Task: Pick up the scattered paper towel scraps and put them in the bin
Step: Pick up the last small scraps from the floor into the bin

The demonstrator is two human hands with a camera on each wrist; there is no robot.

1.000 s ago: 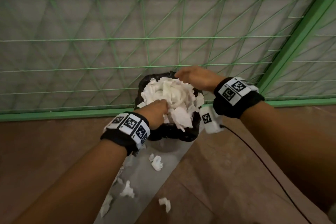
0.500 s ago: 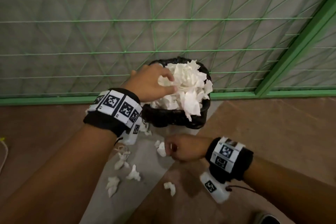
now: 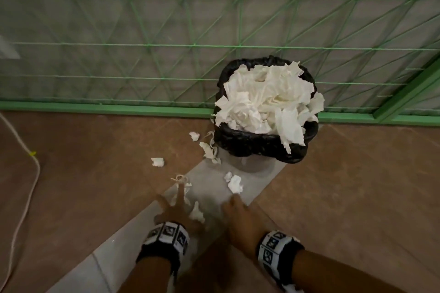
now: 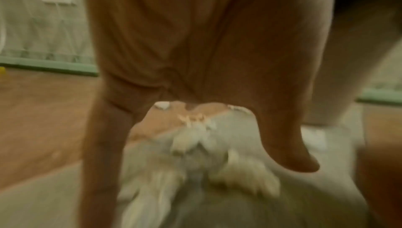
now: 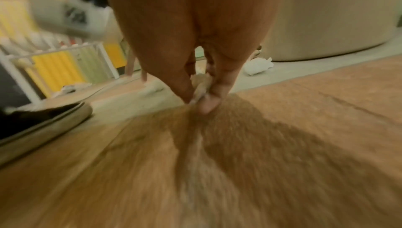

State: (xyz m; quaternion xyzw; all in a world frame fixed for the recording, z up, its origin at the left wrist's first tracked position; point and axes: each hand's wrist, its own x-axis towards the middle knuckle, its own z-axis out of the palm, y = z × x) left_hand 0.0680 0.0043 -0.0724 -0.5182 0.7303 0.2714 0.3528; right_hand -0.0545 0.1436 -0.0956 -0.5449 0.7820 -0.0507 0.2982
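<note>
A bin [image 3: 259,144] with a black liner stands against the fence, heaped over its rim with white paper towels [image 3: 266,100]. Several scraps lie on the floor to its left and front: one [image 3: 157,162] alone on the brown floor, one [image 3: 235,184] on the grey strip. My left hand [image 3: 176,200] is low over the strip with its fingers spread and straight above a scrap [image 3: 197,211], also blurred in the left wrist view [image 4: 243,176]. My right hand [image 3: 234,200] is just short of the front scrap. In the right wrist view its fingertips [image 5: 214,94] pinch a small scrap [image 5: 201,90].
A green net fence [image 3: 166,45] on a green base rail [image 3: 95,108] closes the far side. A white cord [image 3: 33,173] runs down the left of the brown floor. A dark shoe [image 5: 43,120] stands left of my right hand.
My left hand has left the heap in the bin and come down to the scraps on the floor. My right hand stays low at the floor, and the view has pulled back from the bin.
</note>
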